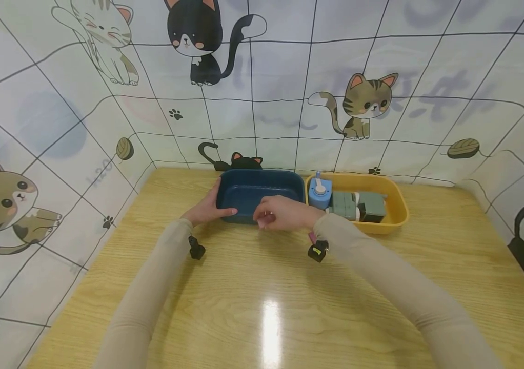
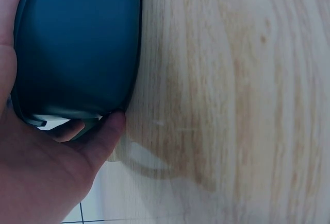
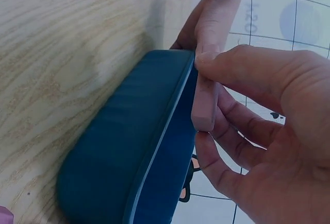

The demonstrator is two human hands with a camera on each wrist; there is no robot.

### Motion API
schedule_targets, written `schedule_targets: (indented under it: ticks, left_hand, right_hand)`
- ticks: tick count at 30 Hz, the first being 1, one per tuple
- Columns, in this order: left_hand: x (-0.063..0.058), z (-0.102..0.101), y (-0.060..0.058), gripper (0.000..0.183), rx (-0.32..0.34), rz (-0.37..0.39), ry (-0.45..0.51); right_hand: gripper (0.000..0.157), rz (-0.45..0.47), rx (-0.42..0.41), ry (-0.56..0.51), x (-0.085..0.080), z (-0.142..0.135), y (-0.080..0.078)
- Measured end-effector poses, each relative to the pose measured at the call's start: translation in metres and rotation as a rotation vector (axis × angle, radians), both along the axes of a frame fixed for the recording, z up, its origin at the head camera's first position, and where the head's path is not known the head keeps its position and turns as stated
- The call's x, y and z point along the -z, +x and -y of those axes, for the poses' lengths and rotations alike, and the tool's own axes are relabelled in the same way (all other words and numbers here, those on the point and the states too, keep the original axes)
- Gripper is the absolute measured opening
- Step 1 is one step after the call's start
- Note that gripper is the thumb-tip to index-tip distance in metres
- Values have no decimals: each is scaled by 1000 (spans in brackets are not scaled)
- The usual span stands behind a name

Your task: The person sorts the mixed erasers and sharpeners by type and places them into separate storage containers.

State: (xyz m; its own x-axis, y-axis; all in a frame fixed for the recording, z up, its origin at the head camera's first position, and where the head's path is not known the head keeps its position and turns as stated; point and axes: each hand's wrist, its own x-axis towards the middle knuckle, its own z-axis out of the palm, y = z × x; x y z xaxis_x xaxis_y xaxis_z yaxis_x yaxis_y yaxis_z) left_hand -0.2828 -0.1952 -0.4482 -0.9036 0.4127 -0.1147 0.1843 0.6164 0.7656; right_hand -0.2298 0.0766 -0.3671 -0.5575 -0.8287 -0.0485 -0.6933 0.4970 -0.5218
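Note:
My left hand (image 1: 206, 207) grips the left end of a dark blue rectangular bin (image 1: 262, 173), the thumb and fingers spread around its rim. In the left wrist view, the hand (image 2: 46, 167) wraps that end of the bin (image 2: 77, 44). Over the bin's front edge, my right hand (image 1: 287, 212) pinches a small pink rectangular block (image 3: 204, 105). The right wrist view shows the block between thumb and fingers of that hand (image 3: 278, 110), right by the bin's rim (image 3: 170, 116). The bin's visible inside is bare.
A yellow bin (image 1: 398, 205) stands against the blue one's right side. It holds a light blue box-shaped item with a white top piece (image 1: 320, 193) and grey-green blocky items (image 1: 373, 206). Behind the wooden table (image 1: 225, 297) hangs a cat-patterned cloth (image 1: 280, 118).

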Motion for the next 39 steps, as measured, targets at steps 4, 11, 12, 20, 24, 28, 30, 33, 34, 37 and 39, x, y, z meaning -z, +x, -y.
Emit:
schedule_targets:
  ticks: [4, 11, 12, 20, 24, 28, 30, 33, 34, 37, 39]
  left_hand:
    - [-1, 0, 0, 115, 0, 3, -1]
    - [-2, -1, 1, 114, -4, 9, -15]
    - [-2, -1, 1, 114, -6, 12, -15]
    - [1, 0, -1, 116, -8, 22, -21]
    - [1, 0, -1, 116, -10, 24, -16]
    - [1, 0, 0, 114, -5, 17, -19]
    - [2, 0, -1, 114, 0, 13, -21]
    - [2, 1, -1, 114, 1, 9, -19]
    - [2, 1, -1, 114, 1, 10, -17]
    - [1, 0, 0, 113, -6, 14, -14]
    - [1, 0, 0, 113, -7, 15, -14]
  right_hand:
    - [23, 7, 14, 8, -1, 0, -5]
    - [26, 29, 46, 12, -2, -1, -13]
    - [27, 30, 47, 13, -2, -1, -15]
    - [27, 32, 95, 41, 4, 0, -29]
    - [28, 40, 116, 53, 6, 0, -36]
    - [29, 57, 120, 52, 4, -1, -42]
    - [30, 74, 131, 50, 2, -1, -44]
    - [31, 98, 153, 48, 0, 0, -47]
    - [31, 105, 161, 51, 0, 0, -48]
    - [33, 121, 181, 57, 3, 2, -53]
    - [33, 139, 204, 70, 4, 3, -56]
